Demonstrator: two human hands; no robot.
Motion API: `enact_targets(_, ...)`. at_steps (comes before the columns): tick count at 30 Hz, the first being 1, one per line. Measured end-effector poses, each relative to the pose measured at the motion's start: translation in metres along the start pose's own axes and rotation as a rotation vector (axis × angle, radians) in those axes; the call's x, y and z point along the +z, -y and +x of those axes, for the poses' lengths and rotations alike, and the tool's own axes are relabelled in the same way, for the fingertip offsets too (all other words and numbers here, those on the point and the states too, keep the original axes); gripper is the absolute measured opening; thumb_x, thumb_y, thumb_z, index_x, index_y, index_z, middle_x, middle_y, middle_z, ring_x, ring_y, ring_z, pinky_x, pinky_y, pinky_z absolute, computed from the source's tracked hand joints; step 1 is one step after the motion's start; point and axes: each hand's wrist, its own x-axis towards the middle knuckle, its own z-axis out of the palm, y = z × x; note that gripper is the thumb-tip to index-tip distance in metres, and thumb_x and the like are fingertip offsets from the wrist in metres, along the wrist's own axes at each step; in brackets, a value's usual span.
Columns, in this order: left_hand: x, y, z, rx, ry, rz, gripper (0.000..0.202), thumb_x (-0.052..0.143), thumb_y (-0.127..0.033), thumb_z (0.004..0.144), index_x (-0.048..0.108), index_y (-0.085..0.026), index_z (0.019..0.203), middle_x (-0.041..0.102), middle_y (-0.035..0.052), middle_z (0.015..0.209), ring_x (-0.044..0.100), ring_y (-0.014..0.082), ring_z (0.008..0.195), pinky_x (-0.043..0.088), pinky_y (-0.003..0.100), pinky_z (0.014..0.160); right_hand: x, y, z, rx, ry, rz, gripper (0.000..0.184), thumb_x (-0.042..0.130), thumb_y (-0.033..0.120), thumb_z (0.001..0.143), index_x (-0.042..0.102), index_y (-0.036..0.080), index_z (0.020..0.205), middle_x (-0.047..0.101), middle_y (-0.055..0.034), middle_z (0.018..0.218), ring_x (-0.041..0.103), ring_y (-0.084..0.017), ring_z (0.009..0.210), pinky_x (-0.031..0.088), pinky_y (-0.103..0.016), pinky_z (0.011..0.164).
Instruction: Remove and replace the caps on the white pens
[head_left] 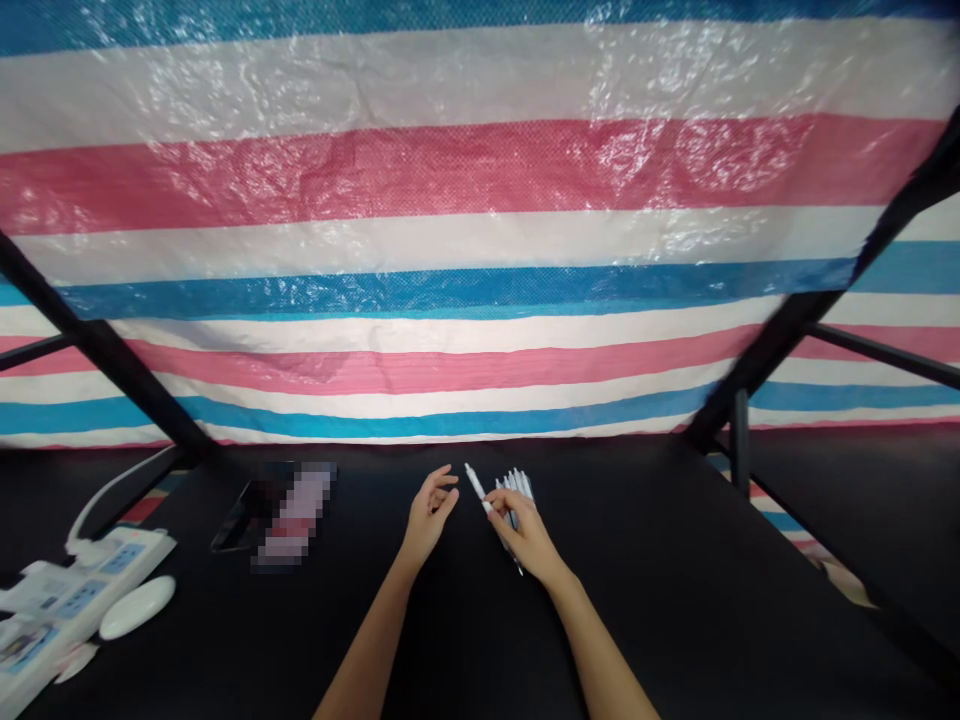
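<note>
A white pen (475,482) is pinched between the thumb and fingers of my right hand (525,532), tilted with its upper end toward the far left. Just behind that hand, several more white pens (517,482) lie side by side on the black table (465,640), partly hidden by my fingers. To the left, my left hand (430,512) hovers near the pen with its fingers apart and curved, holding nothing. A gap separates it from the pen.
On the left stand a white power strip (82,605) with plugs and a cable, and a white oval object (138,607). A dark phone-like object (247,515) lies beside a pixelated patch. Black frame bars (142,385) and a striped tarp (480,240) bound the table.
</note>
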Motion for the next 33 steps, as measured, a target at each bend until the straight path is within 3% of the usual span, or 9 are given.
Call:
enact_targets(3,0.000,-0.004,-0.002,0.006,0.089,0.005,0.044,0.063,-0.037,0.071,0.058,-0.019,0.111,0.066,0.0075,0.097,0.060,0.0130,0.070,0.048,0.026,0.065,0.001,0.003,-0.001,-0.015,0.064,0.029,0.022,0.045,0.029,0.088,0.063,0.022,0.098,0.063,-0.0023,0.077,0.057,-0.018,0.077,0.041,-0.030,0.074)
enact_targets(7,-0.001,-0.008,-0.003,0.004,0.178,0.060,0.035,0.061,-0.039,0.073,0.064,-0.016,0.099,0.068,0.0072,0.089,0.060,0.0144,0.070,0.046,0.026,0.065,0.001,0.005,0.000,-0.042,0.103,0.061,0.022,0.046,0.029,0.089,0.066,0.024,0.096,0.067,-0.0040,0.086,0.058,-0.019,0.080,0.042,-0.031,0.076)
enact_targets(9,-0.001,-0.008,-0.002,-0.003,0.152,0.075,0.032,0.061,-0.040,0.072,0.066,-0.015,0.092,0.067,0.0049,0.078,0.059,0.0136,0.064,0.045,0.025,0.062,0.000,0.003,0.000,-0.023,0.079,0.065,0.021,0.049,0.030,0.087,0.066,0.023,0.096,0.066,-0.0029,0.080,0.058,-0.018,0.076,0.042,-0.030,0.075)
enact_targets(12,-0.002,-0.007,-0.001,-0.029,0.019,0.033,0.031,0.064,-0.042,0.070,0.066,-0.015,0.086,0.061,0.0005,0.063,0.057,0.0128,0.058,0.045,0.024,0.059,-0.002,-0.002,0.001,0.040,0.016,0.045,0.021,0.056,0.033,0.082,0.067,0.022,0.096,0.063,-0.0007,0.069,0.058,-0.018,0.069,0.043,-0.030,0.072)
enact_targets(16,-0.003,-0.008,0.000,-0.091,-0.142,-0.034,0.033,0.064,-0.044,0.068,0.064,-0.016,0.085,0.058,-0.0012,0.061,0.058,0.0126,0.060,0.046,0.025,0.062,-0.006,-0.009,0.001,0.095,-0.072,0.028,0.021,0.058,0.036,0.079,0.070,0.023,0.091,0.063,-0.0008,0.068,0.059,-0.019,0.069,0.043,-0.031,0.074)
enact_targets(23,-0.004,-0.010,-0.001,-0.059,-0.053,-0.062,0.035,0.062,-0.042,0.070,0.065,-0.015,0.093,0.061,0.0003,0.061,0.059,0.0140,0.062,0.045,0.025,0.061,-0.008,-0.020,0.005,0.226,-0.250,0.227,0.034,0.056,0.046,0.077,0.071,0.018,0.088,0.069,-0.0066,0.072,0.062,-0.022,0.070,0.046,-0.034,0.073)
enact_targets(28,-0.005,-0.007,-0.002,-0.046,-0.026,-0.068,0.036,0.062,-0.041,0.071,0.065,-0.015,0.096,0.065,0.0025,0.066,0.061,0.0149,0.064,0.046,0.027,0.064,-0.008,-0.026,0.007,0.329,-0.275,0.362,0.042,0.058,0.054,0.073,0.071,0.015,0.085,0.070,-0.0077,0.066,0.063,-0.023,0.066,0.047,-0.034,0.068)
enact_targets(33,-0.003,-0.007,-0.001,-0.053,-0.051,-0.066,0.036,0.062,-0.044,0.070,0.065,-0.015,0.091,0.068,0.0047,0.073,0.062,0.0144,0.061,0.048,0.028,0.064,-0.007,-0.029,0.007,0.313,-0.274,0.400,0.041,0.061,0.052,0.072,0.071,0.015,0.084,0.071,-0.0088,0.070,0.064,-0.024,0.071,0.048,-0.036,0.071)
